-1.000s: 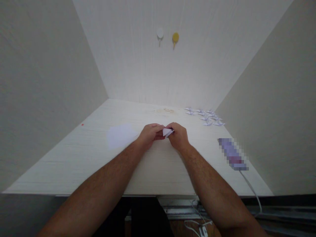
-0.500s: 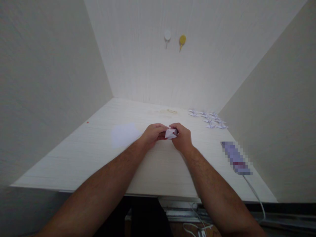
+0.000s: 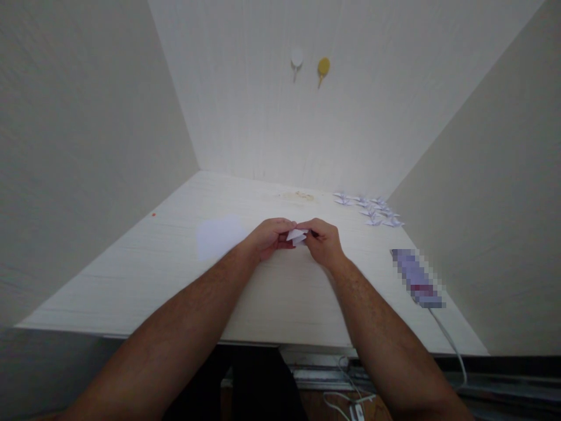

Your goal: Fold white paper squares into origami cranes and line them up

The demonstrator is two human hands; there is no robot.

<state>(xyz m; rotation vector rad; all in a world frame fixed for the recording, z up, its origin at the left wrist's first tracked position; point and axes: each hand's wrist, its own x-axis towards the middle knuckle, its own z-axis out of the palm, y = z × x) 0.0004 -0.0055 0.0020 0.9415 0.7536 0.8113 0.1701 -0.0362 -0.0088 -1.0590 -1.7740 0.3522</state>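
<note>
Between my two hands, above the middle of the desk, is a small piece of folded white paper (image 3: 298, 236) with pointed flaps. My left hand (image 3: 270, 237) grips its left side, thumb on top and fingers beneath. On the right side, my right hand (image 3: 323, 238) pinches the paper with thumb and forefinger near the upper edge. The fingertips partly cover the folds. To the left of my left forearm lie white paper sheets (image 3: 219, 235). Several folded paper cranes (image 3: 370, 210) stand grouped at the desk's back right corner.
A blurred-out device, seemingly a phone (image 3: 416, 278), lies at the right with a white cable (image 3: 449, 339) running off the desk edge. Walls enclose the desk (image 3: 131, 286) on three sides. A white hook (image 3: 297, 57) and a yellow hook (image 3: 324, 66) are on the back wall.
The folded paper has turned and shifted slightly left between my hands, its flaps now showing narrower points. My right fingers have moved in along its top edge.
</note>
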